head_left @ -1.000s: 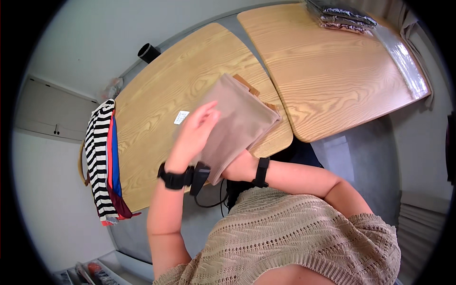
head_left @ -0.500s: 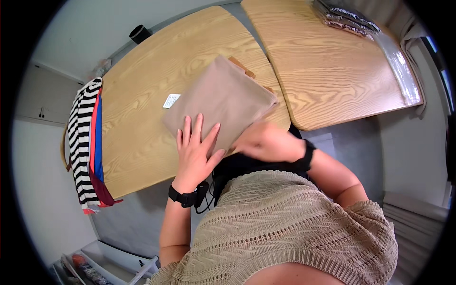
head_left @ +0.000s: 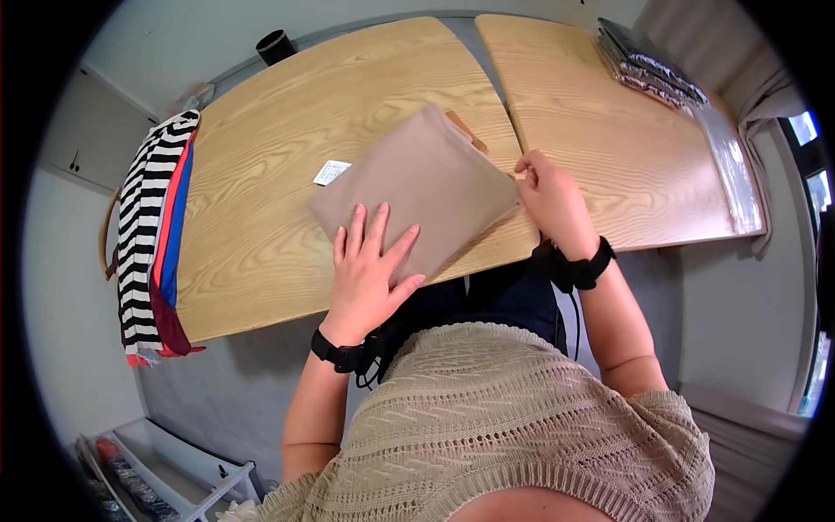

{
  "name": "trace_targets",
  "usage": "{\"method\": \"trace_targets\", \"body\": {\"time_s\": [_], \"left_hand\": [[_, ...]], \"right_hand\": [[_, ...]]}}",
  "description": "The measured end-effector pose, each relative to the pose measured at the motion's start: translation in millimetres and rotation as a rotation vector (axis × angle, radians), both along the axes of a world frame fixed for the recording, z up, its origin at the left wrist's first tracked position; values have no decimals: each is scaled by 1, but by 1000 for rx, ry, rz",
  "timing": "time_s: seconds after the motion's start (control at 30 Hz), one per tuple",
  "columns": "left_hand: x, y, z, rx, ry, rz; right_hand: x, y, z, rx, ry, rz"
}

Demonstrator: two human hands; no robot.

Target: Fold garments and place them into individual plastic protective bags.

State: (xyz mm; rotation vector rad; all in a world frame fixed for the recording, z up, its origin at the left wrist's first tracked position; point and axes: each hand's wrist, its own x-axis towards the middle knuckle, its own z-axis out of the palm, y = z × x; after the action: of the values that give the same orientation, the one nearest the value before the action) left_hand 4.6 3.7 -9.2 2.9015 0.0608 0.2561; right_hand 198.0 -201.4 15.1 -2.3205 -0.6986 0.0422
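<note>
A folded beige garment lies at a slant on the wooden table in front of me, with a white tag poking out at its left side. Behind its upper right edge shows a strip of brown board or card, mostly covered. My left hand rests flat on the near left part of the fabric, fingers spread. At the garment's right corner, my right hand is closed in a pinch on the edge of the cloth; its fingertips partly hide the corner. Both wrists wear black straps.
Striped, red and blue clothes hang over the table's left edge. On the second table sit a stack of bagged garments and clear plastic bags. A black bin stands beyond; a white bin is low left.
My right hand has moved from the garment's near edge up and right to its right corner. My left hand stays on the cloth. The view has shifted slightly.
</note>
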Motion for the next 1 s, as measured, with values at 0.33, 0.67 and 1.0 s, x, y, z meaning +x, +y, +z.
{"method": "trace_targets", "body": {"time_s": [0.33, 0.67, 1.0], "left_hand": [[-9, 0, -2, -3, 6, 13], [3, 0, 5, -61, 10, -5], [6, -27, 11, 0, 94, 114]], "right_hand": [[30, 117, 11, -759, -261, 689], [74, 91, 11, -392, -69, 547], [135, -204, 48, -97, -79, -149]]}}
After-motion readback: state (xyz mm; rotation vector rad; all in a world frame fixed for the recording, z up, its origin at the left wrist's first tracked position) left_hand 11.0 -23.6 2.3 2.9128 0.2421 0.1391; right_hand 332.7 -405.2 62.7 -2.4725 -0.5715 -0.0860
